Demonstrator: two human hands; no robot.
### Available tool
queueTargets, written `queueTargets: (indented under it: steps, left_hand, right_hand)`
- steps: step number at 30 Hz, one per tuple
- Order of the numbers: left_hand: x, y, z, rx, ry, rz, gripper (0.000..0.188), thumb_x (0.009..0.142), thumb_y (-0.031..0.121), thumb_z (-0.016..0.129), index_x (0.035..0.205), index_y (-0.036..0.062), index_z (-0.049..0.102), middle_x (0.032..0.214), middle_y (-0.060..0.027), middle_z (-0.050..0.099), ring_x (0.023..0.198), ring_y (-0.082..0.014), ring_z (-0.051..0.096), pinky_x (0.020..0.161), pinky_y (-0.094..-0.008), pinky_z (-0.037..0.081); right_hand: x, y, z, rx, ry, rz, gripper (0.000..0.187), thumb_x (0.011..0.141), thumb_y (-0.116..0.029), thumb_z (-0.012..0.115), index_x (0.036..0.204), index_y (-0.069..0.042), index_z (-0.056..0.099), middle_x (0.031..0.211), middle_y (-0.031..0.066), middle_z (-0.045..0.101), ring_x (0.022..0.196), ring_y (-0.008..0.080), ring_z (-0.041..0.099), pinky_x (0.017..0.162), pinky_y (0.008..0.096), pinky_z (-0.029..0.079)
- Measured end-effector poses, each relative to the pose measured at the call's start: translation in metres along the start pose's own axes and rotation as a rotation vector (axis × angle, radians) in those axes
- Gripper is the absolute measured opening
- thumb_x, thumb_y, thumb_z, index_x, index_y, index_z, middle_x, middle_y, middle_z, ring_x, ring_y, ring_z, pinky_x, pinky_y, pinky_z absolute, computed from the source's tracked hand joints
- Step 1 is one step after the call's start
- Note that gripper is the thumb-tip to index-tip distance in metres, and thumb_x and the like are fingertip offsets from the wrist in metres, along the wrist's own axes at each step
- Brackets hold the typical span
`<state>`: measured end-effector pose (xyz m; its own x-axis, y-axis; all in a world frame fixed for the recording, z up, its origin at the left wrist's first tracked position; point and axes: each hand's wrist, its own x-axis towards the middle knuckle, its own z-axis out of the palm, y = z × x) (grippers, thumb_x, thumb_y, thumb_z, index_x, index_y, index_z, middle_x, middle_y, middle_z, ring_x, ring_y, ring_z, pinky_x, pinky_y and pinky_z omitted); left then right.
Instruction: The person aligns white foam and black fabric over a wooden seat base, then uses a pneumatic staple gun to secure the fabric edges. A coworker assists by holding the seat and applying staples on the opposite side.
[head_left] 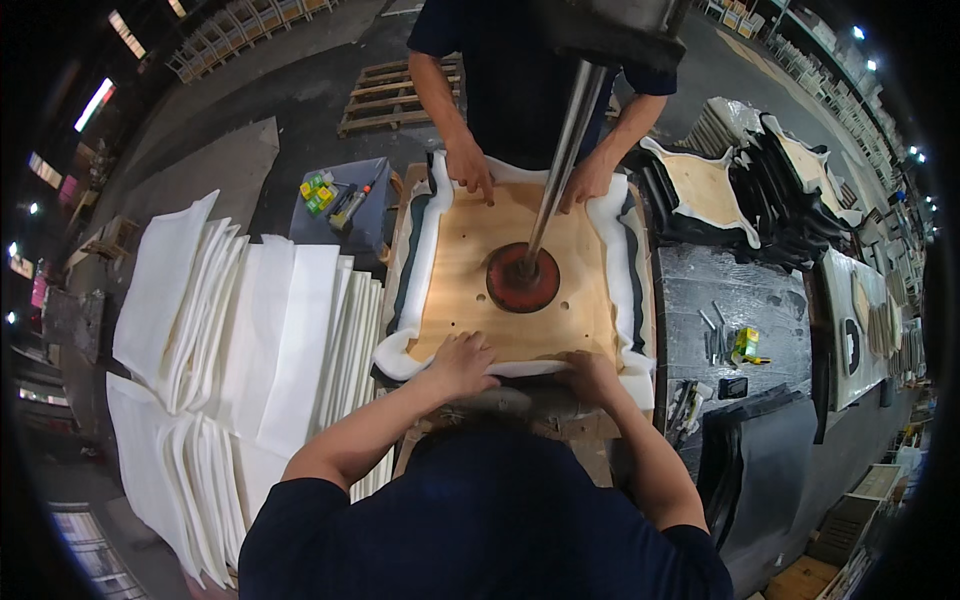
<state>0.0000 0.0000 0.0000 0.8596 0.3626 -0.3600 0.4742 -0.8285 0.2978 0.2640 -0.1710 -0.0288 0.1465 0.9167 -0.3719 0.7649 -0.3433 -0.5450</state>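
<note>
The board (pixel 455 270) sat under the disc (pixel 508 294), with the left hand (pixel 462 364) and right hand (pixel 594 378) resting at the board's near edge, though whether either gripped I could not tell, so an uneven tug there could have creased the foam (pixel 616 265) around it.

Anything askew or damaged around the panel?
No visible spill or damage. The white padding looks uneven, though: it bunches outward at the near-left corner of the wooden panel, breaking the straighter line along the left side. That could just be loose material.
</note>
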Motion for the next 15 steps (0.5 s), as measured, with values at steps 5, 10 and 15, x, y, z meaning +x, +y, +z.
queueTargets:
  steps: [5,10,15]
  left_hand:
    - [-0.041,-0.033,-0.004,0.116,-0.057,0.001,0.046,0.093,0.044,0.081,0.127,0.0138,0.077,0.119,-0.0182,0.070,0.112,-0.0401,0.070,0.094,-0.0528,0.057]
    - [-0.076,-0.035,0.009,0.036,0.026,0.095,0.057,0.094,0.038,0.082,0.142,0.0089,0.068,0.124,-0.0199,0.068,0.119,-0.0418,0.068,0.100,-0.0521,0.057]
    - [-0.108,-0.046,0.030,-0.056,0.260,0.211,0.060,0.095,0.038,0.081,0.145,0.0068,0.067,0.141,-0.0233,0.066,0.131,-0.0451,0.065,0.109,-0.0533,0.054]
  right_hand:
    - [-0.005,-0.007,0.007,-0.002,0.148,-0.031,0.049,0.090,-0.038,0.082,0.128,-0.008,0.080,0.119,0.0233,0.079,0.117,0.0417,0.074,0.102,0.0496,0.057]
    - [-0.014,-0.022,0.002,0.058,0.196,0.024,0.041,0.089,-0.033,0.084,0.121,-0.007,0.082,0.116,0.0221,0.079,0.112,0.0424,0.074,0.100,0.0496,0.057]
    - [-0.048,-0.040,0.016,0.025,0.317,-0.079,0.040,0.091,-0.020,0.082,0.129,-0.007,0.078,0.125,0.0198,0.077,0.123,0.0404,0.070,0.105,0.0493,0.054]
